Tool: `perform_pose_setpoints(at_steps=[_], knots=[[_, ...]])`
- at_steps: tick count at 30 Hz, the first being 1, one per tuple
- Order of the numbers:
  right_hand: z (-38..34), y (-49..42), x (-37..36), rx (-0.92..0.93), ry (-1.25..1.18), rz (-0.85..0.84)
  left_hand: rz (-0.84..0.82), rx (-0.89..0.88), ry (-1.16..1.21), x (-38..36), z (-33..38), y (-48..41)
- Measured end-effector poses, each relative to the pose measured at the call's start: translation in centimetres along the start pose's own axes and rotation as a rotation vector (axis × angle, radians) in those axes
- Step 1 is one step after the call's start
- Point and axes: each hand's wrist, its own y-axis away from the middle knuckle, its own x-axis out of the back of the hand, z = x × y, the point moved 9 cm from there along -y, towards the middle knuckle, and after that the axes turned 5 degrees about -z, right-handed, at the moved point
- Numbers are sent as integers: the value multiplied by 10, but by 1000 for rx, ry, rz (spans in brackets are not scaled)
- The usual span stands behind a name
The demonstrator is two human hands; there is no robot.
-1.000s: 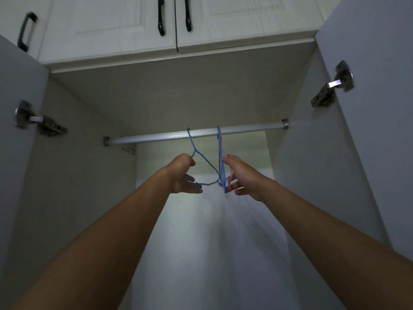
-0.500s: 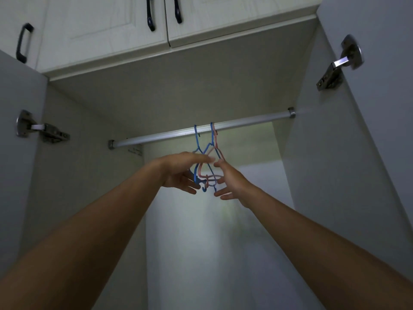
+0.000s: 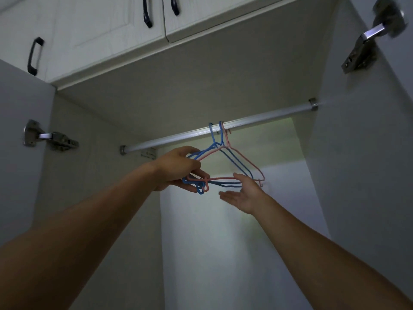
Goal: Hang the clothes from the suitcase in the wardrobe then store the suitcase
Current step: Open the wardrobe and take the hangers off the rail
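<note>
A silver rail [image 3: 174, 138] crosses the open wardrobe. Three bare wire hangers hook over it side by side: two blue hangers [image 3: 237, 162] and one pink hanger [image 3: 245, 159]. My left hand [image 3: 178, 168] grips their left ends, with fingers curled round the wires. My right hand [image 3: 243, 193] is below their right half, palm up, fingers straight, just under the bottom wires. No clothes and no suitcase are in view.
Both wardrobe doors stand open, with metal hinges at the left [image 3: 51, 138] and the right [image 3: 366, 45]. Above are closed upper cupboards with black handles [image 3: 147, 12]. The white back panel [image 3: 223, 242] is bare below the rail.
The hangers have swung from edge-on to broadside, fanned out along the rail. My left hand now holds their left ends. My right hand has let go and opened underneath.
</note>
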Motion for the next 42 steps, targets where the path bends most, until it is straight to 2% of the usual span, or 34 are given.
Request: perform_pose_setpoints(at_steps=[3, 6, 10, 15, 18, 23, 28, 35, 39, 42], knots=[[-11, -14, -2, 100, -111, -37, -13, -17, 59, 4, -8, -1], [-27, -32, 0, 184, -194, -6, 39, -28, 72, 17, -15, -2], [-55, -46, -9, 318, -123, -6, 188, -85, -100, 33, -17, -5], [-76, -43, -37, 411, -116, -65, 284, -148, -194, 48, -19, -2], [-69, -34, -52, 398, -57, -107, 339, -167, -290, 57, -26, 13], [-42, -12, -72, 322, -2, -106, 395, -180, -311, 80, -43, 55], [-6, 26, -123, 249, -13, -130, 459, -126, -354, 127, -48, 126], [66, 106, -229, 134, -120, -201, 505, -20, -484, 204, -20, 276], [99, 163, -303, 115, -133, -222, 534, 46, -573, 242, 8, 369], [113, 207, -363, 170, -81, -249, 584, 99, -605, 271, 31, 440]])
